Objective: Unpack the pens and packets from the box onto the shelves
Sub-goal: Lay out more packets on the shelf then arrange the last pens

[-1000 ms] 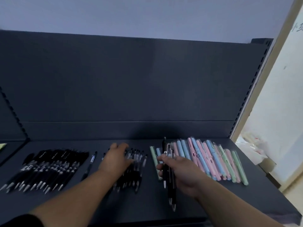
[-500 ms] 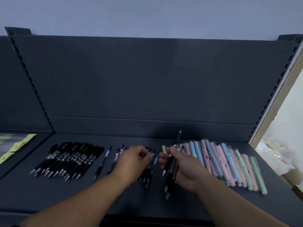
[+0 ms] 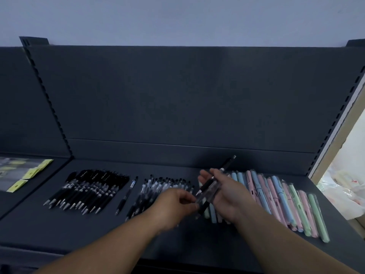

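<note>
- The left hand's [image 3: 175, 202] fingertips pinch the lower end of the black pens [image 3: 208, 184], though blurred; the right hand [image 3: 229, 194] curls loosely round the same bundle, above the shelf [image 3: 59, 230].
- Light, stiff and smooth, they will probably slide apart; hold at the rubber grips.
- Clear-barrelled pens [image 3: 164, 184] lie just beneath, pastel pens [image 3: 286, 202] crowd the right, and a dark pen group [image 3: 88, 190] and packets [image 3: 23, 173] lie left.
</note>
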A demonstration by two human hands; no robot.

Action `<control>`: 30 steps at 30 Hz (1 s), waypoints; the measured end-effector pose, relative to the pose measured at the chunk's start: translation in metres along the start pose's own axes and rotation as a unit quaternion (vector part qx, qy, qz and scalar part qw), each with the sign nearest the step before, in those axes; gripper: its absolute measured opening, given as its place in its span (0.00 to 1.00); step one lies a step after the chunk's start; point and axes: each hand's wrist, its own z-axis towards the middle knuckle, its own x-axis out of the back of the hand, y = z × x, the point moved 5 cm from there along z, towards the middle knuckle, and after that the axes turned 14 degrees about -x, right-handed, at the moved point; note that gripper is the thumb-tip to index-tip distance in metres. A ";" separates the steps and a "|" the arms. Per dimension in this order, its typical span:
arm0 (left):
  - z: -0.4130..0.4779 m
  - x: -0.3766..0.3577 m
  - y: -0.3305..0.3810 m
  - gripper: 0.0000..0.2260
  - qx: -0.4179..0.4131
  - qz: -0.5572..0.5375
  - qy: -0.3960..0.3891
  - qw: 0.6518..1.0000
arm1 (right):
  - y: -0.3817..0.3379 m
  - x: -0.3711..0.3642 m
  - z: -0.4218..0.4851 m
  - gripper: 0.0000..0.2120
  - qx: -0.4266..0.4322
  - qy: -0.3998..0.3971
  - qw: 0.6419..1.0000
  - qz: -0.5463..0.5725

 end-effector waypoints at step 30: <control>0.004 -0.004 0.001 0.07 0.000 0.051 -0.002 0.999 | 0.005 -0.008 0.010 0.05 0.001 -0.012 1.000 0.009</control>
